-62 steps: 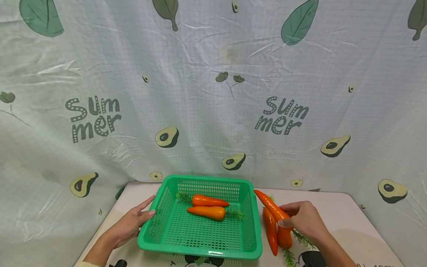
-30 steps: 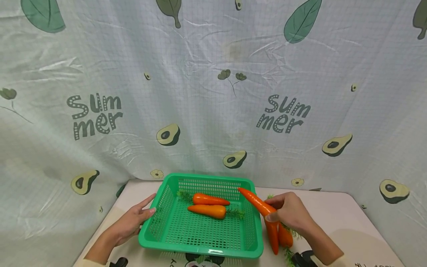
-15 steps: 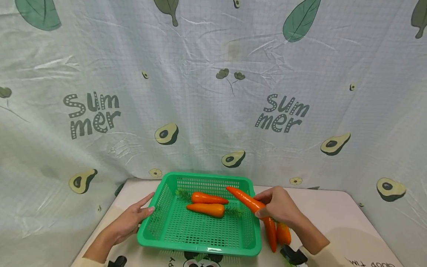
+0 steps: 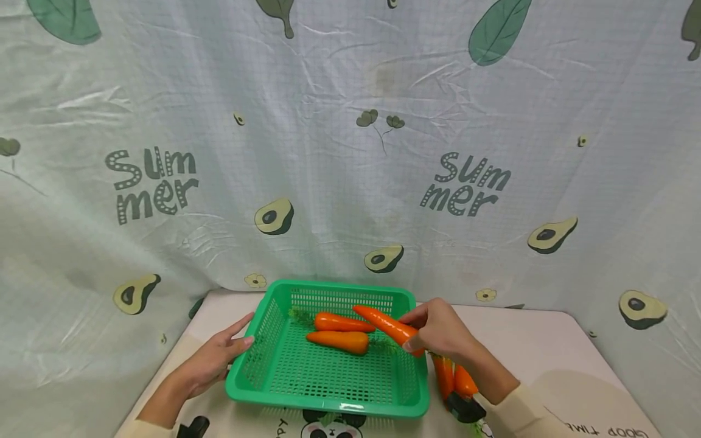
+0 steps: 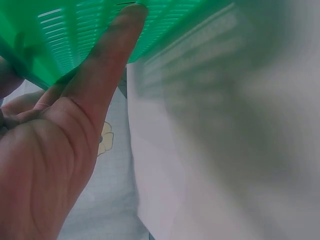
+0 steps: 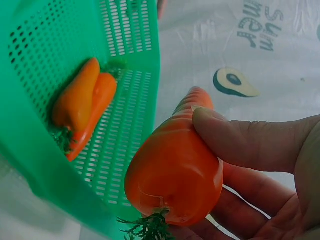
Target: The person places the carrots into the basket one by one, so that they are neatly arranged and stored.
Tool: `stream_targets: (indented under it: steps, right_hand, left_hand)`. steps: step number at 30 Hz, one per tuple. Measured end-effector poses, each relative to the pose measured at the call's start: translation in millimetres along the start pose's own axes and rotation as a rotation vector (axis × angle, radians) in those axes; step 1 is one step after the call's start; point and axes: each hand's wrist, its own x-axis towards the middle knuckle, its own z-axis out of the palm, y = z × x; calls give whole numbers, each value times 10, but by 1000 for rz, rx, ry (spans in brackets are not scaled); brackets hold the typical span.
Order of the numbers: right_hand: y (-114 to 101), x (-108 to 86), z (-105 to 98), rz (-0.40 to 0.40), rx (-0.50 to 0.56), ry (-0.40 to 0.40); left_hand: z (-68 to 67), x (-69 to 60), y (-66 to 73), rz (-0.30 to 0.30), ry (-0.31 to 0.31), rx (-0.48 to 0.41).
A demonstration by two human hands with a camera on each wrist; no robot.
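Observation:
In the head view, my right hand (image 4: 440, 328) pinches an orange carrot (image 4: 386, 322) near its thick end. Its pointed tip extends leftward over the green basket (image 4: 328, 407). The right wrist view shows the held carrot (image 6: 175, 175) close up, with green leaves at its blunt end and my thumb on its side. Two carrots lie side by side inside the basket: a redder carrot (image 4: 339, 322) behind and a lighter orange carrot (image 4: 339, 342) in front. At the basket's left side, my left hand (image 4: 210, 359) holds the rim, one finger reaching along the slotted wall in the left wrist view.
Right of the basket, more carrots (image 4: 465, 383) lie on the pale table (image 4: 526, 340), partly hidden by my right wrist. A printed curtain (image 4: 328, 182) hangs behind and at both sides. A printed panda face (image 4: 332, 429) shows at the basket's front edge.
My right hand has carried the carrot leftward from above the carrots on the table until its tip is over the basket. My left hand stays at the basket's left side.

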Motion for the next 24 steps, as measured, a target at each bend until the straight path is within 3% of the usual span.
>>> stream_targets:
  steps: [6,15,24]
  right_hand:
    - [-37,48,47,-8,-2,-24]
    - [-84,108,135,-49,6,-66]
    - [-100,144,201,-46,8,-81]
  left_hand:
    - [-3,14,2,-11,8,3]
    - [-51,-32,-26,17,-26,-15]
    - [-9,-8,-6,11,-27,-10]
